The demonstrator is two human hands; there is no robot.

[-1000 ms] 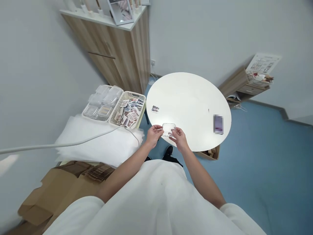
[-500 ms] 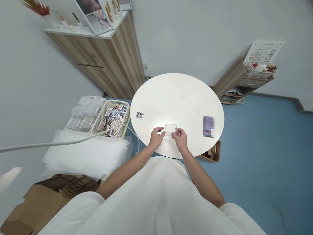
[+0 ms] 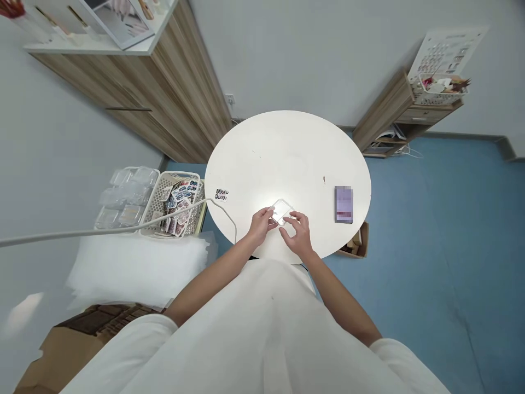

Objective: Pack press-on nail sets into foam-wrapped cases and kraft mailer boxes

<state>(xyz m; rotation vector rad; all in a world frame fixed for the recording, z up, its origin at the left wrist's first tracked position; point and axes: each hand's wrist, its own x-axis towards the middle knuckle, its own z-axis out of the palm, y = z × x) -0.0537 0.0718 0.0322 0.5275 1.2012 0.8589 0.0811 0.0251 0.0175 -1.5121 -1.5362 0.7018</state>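
Note:
A small clear square plastic box is tilted cornerwise near the front of the round white table. My left hand pinches its left corner between thumb and fingers. On the other side my right hand has thumb and fingers apart, its fingertips at the box's right edge; whether they touch it is hard to tell. A small card with dark press-on nails lies at the table's left side. Towards the right edge lies a blurred purple-screened phone.
Left of the table stand a white basket of nail cards and a basket of clear boxes. A pale cable crosses above them to the table edge. White packing sheets and a cardboard box are nearer me.
The plastic box has turned from square-on to cornerwise. My left hand has closed on its corner, while my right hand has loosened its grip. The whole view has shifted slightly.

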